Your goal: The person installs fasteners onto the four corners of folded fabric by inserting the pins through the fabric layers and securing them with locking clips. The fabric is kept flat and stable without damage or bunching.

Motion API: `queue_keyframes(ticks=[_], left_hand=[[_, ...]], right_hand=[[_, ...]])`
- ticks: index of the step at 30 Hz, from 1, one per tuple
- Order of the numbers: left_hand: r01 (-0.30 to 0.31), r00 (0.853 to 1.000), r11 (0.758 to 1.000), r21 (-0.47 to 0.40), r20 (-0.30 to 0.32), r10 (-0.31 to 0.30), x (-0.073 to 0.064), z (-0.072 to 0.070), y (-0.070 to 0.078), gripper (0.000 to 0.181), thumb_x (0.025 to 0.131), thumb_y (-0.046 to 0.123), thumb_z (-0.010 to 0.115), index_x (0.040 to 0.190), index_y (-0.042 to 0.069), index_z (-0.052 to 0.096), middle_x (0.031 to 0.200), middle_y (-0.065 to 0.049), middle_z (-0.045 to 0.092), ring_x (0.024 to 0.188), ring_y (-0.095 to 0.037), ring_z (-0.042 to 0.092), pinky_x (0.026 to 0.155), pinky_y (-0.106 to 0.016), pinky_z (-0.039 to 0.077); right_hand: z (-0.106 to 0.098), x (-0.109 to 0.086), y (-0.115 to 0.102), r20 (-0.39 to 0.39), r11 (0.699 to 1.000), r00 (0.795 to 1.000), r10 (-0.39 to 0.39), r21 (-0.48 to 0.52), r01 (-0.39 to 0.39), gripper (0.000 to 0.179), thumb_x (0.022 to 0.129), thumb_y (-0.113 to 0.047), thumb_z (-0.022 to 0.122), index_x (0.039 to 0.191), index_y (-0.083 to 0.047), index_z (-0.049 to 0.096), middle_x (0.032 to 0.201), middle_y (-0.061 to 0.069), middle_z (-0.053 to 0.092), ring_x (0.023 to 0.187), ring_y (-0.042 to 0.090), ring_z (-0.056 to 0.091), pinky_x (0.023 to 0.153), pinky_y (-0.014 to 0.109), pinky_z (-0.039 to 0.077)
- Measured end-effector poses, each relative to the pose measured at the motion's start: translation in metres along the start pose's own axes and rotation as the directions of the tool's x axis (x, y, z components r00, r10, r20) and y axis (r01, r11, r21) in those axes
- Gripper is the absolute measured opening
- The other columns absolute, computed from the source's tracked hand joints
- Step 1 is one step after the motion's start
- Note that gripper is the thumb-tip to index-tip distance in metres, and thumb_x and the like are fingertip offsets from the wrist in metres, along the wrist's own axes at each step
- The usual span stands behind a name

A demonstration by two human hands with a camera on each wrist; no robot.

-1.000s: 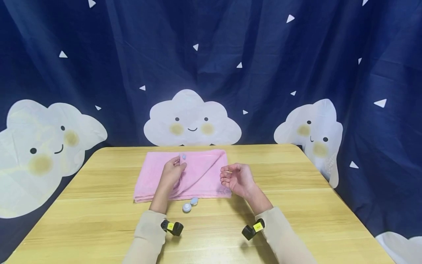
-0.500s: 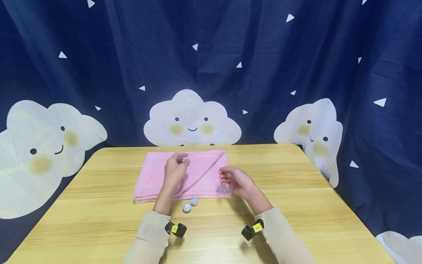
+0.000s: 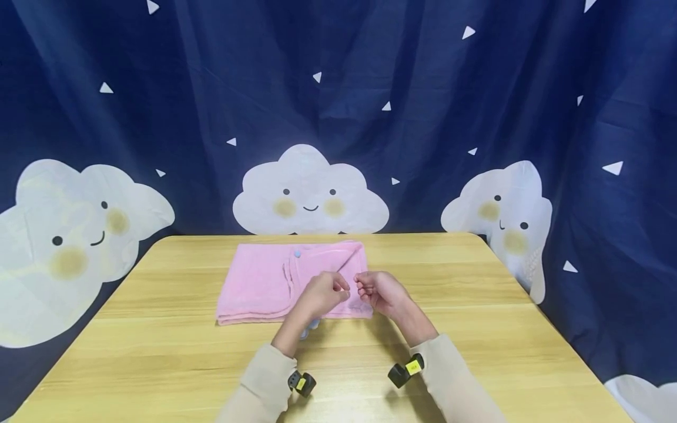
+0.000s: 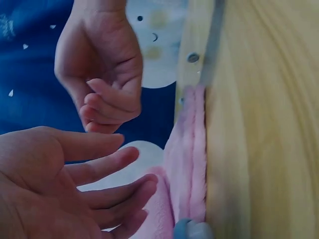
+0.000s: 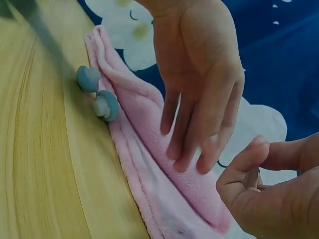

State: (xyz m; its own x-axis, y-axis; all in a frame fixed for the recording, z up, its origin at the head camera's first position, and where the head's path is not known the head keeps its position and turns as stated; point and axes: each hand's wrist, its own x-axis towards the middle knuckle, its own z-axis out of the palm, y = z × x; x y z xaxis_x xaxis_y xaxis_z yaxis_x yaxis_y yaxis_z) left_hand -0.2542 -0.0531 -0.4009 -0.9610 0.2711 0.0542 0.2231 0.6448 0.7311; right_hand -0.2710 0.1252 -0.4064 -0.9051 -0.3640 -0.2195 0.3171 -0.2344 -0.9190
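Observation:
A folded pink towel (image 3: 259,279) lies at the far middle of the table, its right part folded over diagonally. One small blue button-like piece (image 3: 297,254) sits on its upper fold. Two blue-and-white mushroom-shaped pieces lie by its front edge, partly hidden behind my left wrist in the head view; the right wrist view shows the nearer mushroom-shaped piece (image 5: 104,105) plainly. My left hand (image 3: 324,294) hovers over the towel's right half, fingers apart and holding nothing. Facing it, my right hand (image 3: 383,292) hangs at the towel's right edge, fingers loosely curled, with nothing visible in them.
The wooden table (image 3: 158,358) extends around the towel. Behind it hangs a dark blue curtain (image 3: 338,111) with white clouds and small triangles. A black wrist camera (image 3: 302,383) is strapped on the left wrist, another black camera (image 3: 406,370) on the right.
My left hand has left the blue piece on the towel and moved right and nearer, beside the right hand. The right hand's fingers have curled in slightly.

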Motion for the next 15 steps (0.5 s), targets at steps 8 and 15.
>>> queue_keyframes(ticks=[8,15], left_hand=[[-0.016,0.992,0.995,0.094,0.13,0.004,-0.0027,0.0083,0.0009,0.01,0.078,0.0,0.071,0.086,0.006,0.076,0.086,-0.007,0.067,0.075,-0.018,0.057,0.068,-0.032,0.048],[-0.028,0.989,0.995,0.1,0.145,0.014,-0.0052,0.0106,-0.0004,0.023,0.073,-0.01,0.059,0.076,0.003,0.078,0.068,-0.001,0.067,0.048,-0.01,0.037,0.044,-0.021,0.028]], right_hand=[[0.0006,0.0013,0.0004,-0.041,1.0,0.999,0.015,-0.005,-0.015,0.028,0.1,-0.001,0.046,0.075,-0.009,0.059,0.064,-0.005,0.055,0.056,0.002,0.05,0.052,0.011,0.038],[0.0011,0.0019,0.0006,-0.088,0.999,0.996,0.015,-0.036,-0.018,0.027,0.099,-0.003,0.049,0.074,-0.009,0.058,0.063,-0.006,0.052,0.054,0.001,0.048,0.05,0.011,0.039]])
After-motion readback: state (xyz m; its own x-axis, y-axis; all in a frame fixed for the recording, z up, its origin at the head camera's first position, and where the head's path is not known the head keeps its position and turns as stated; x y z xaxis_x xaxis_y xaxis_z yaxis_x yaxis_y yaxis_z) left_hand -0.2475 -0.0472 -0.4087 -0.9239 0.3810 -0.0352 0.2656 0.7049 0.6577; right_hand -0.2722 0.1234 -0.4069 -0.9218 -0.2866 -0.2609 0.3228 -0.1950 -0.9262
